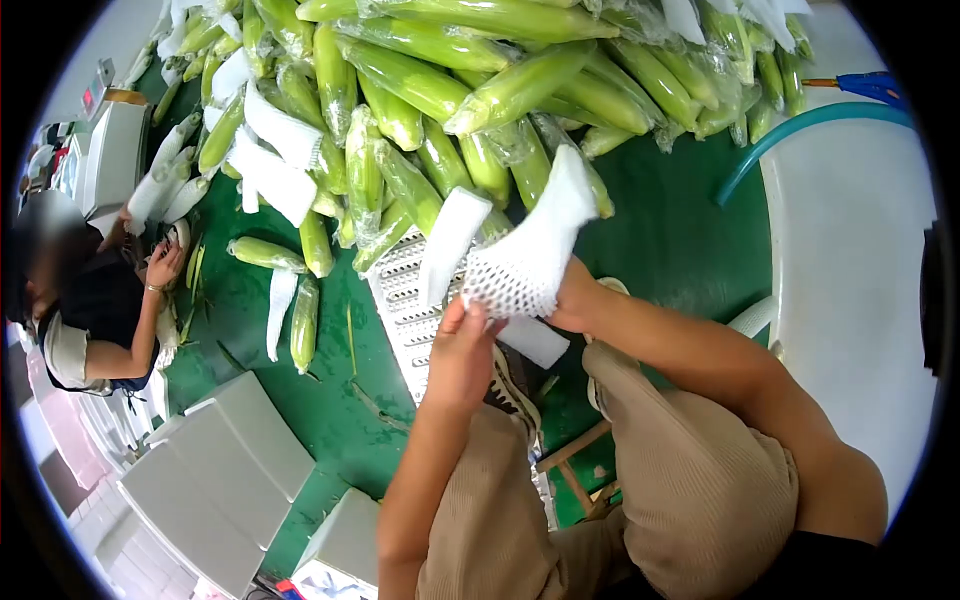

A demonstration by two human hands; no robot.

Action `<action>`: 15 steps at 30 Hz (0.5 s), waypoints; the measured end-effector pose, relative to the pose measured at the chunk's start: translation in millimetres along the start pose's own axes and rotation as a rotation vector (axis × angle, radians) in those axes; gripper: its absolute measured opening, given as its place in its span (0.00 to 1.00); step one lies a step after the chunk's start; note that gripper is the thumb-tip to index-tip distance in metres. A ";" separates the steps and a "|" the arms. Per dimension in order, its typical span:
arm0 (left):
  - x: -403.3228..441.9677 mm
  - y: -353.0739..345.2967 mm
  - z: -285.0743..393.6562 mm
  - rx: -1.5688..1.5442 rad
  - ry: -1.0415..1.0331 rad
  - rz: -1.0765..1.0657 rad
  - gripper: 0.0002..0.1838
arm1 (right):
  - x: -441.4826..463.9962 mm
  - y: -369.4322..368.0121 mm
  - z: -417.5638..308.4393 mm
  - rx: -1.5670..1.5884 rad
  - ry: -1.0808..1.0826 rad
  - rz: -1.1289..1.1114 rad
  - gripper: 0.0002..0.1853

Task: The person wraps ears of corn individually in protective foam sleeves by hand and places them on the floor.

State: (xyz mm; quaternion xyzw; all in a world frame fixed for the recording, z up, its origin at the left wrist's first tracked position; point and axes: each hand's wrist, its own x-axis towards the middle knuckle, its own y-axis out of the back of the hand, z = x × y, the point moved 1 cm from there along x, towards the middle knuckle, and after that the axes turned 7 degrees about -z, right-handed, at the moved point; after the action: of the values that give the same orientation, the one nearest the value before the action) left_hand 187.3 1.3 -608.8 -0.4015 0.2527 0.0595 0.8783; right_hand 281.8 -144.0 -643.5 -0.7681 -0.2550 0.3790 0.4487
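My left hand (463,352) pinches the lower edge of a white foam net sleeve (525,255). The sleeve's mesh is spread open at that lower end and narrows toward its upper tip. On the sleeve's other side is my right hand (572,296); its fingers are hidden behind the mesh. Just beyond the sleeve lies a large heap of green corn ears (410,180) in clear plastic wrap. Another white foam sleeve (455,245) leans against the heap to the left. A flat white foam piece (535,342) lies below my hands.
A white perforated panel (400,300) lies on the green floor (330,410). White foam boxes (215,480) stand at lower left. To the right are a teal hose (790,135) and a white curved surface (850,300). At the left, another person (100,300) handles corn.
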 end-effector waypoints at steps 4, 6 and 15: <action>3.1 15.8 -21.7 -0.178 -0.062 0.113 0.24 | 5.6 21.7 20.6 -0.122 -0.004 0.146 0.17; 17.8 55.7 -52.9 -0.183 -0.053 0.216 0.21 | 17.1 57.2 40.4 -0.397 -0.037 0.320 0.16; 22.4 56.7 -51.2 1.402 -0.249 0.091 0.17 | -1.9 27.6 7.6 -1.918 -0.055 -0.228 0.47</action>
State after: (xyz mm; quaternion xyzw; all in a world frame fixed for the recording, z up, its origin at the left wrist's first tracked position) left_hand 168.9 -0.6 -686.3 0.2787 0.1457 -0.0347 0.9486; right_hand 275.9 -154.5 -669.6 -0.7693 -0.5397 -0.0183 -0.3415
